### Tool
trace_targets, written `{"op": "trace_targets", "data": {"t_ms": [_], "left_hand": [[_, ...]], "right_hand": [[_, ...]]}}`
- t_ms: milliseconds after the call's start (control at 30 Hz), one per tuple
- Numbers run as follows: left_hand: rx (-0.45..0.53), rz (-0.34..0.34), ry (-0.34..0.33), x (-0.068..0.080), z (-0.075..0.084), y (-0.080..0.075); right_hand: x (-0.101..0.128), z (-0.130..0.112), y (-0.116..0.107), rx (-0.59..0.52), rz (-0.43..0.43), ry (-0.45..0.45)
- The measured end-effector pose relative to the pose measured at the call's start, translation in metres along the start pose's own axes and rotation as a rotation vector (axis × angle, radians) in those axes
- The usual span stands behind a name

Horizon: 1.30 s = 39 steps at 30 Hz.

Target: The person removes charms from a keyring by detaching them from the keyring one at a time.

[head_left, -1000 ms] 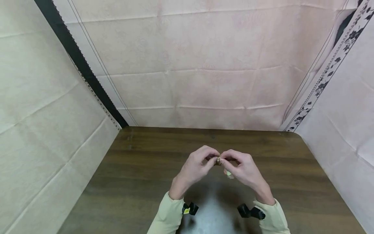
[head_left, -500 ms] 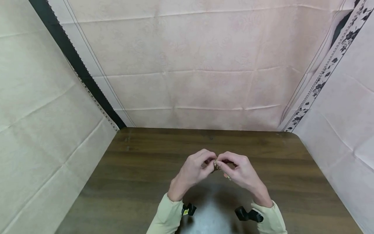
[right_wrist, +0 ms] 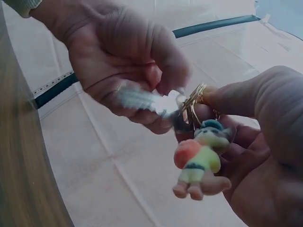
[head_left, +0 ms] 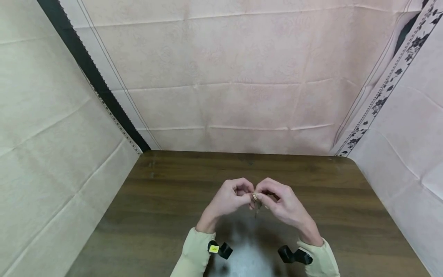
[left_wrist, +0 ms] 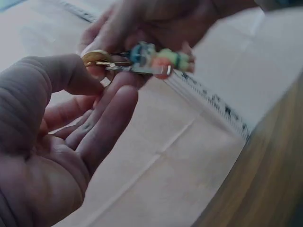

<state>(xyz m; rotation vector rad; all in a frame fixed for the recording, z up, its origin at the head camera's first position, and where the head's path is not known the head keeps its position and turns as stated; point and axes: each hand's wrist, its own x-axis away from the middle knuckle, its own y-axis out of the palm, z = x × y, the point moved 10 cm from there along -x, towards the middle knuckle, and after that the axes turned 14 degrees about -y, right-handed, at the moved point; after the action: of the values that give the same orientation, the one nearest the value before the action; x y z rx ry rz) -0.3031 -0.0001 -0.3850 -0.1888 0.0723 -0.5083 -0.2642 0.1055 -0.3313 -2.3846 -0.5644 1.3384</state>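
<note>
Both hands meet over the wooden table in the head view. My right hand (head_left: 285,202) pinches a gold key ring (right_wrist: 193,100) between thumb and fingers. From that ring hangs a small animal figurine (right_wrist: 201,161) with a teal cap, yellow top and an orange ball, below the right thumb. A silvery key (right_wrist: 142,100), blurred, sticks out from the ring across the left fingers in the right wrist view. With thumb and forefinger my left hand (head_left: 228,198) pinches at the ring's other side; its remaining fingers (left_wrist: 111,118) are loosely extended. The exact left contact is partly hidden.
The brown wooden table (head_left: 173,215) lies under the hands. Pale creased cloth (head_left: 242,77) stands behind it and on both sides, with a dark strip (head_left: 100,82) at left and a floral band (head_left: 380,96) at right. Black wrist mounts (head_left: 294,255) sit at the cuffs.
The left hand has shifted slightly down and left, its fingers more spread. A key now shows hanging below the ring between the hands. The right hand keeps its pinch.
</note>
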Motion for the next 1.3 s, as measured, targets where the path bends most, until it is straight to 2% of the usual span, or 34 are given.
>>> {"op": "trace_targets", "data": {"t_ms": [67,167,233,367,433,500,567,667,733,833,1067,1167,1233,1300], "left_hand": [[0.032,-0.044,-0.034,-0.001,-0.004,0.003],[-0.043,-0.033,-0.033,0.001,-0.004,0.003],[-0.157,0.020,0.034,0.005,0.004,0.002],[-0.356,0.170,0.257,0.015,0.027,0.002],[-0.408,0.231,0.345,0.019,0.035,0.003],[-0.414,0.268,0.373,0.020,0.036,0.003],[-0.368,0.276,0.340,0.018,0.033,0.001],[-0.245,0.260,0.229,0.013,0.022,-0.003],[-0.161,0.233,0.155,0.009,0.014,-0.004],[-0.061,0.173,0.081,0.005,0.006,-0.003],[0.214,-0.014,0.017,-0.007,-0.010,0.001],[0.188,-0.038,-0.022,-0.007,-0.014,0.001],[0.069,0.009,-0.019,-0.004,-0.009,-0.002],[-0.081,0.081,0.042,0.001,0.003,-0.004]], "right_hand": [[0.000,0.000,0.001,-0.010,-0.002,0.000],[0.002,0.002,0.001,-0.012,0.001,0.013],[0.003,0.005,0.000,-0.003,0.008,0.034],[0.005,0.007,-0.005,0.034,0.040,0.061],[0.006,0.007,-0.007,0.048,0.053,0.071],[0.005,0.006,-0.008,0.065,0.061,0.072],[0.004,0.005,-0.008,0.076,0.061,0.070],[0.003,0.004,-0.006,0.085,0.057,0.063],[0.002,0.003,-0.006,0.085,0.055,0.057],[0.000,0.002,-0.006,0.075,0.054,0.036],[0.001,0.002,-0.006,0.054,0.046,0.021],[0.003,0.007,-0.005,0.047,0.056,0.059],[0.004,0.010,-0.005,0.042,0.072,0.090],[0.005,0.012,-0.007,0.035,0.094,0.115]]}}
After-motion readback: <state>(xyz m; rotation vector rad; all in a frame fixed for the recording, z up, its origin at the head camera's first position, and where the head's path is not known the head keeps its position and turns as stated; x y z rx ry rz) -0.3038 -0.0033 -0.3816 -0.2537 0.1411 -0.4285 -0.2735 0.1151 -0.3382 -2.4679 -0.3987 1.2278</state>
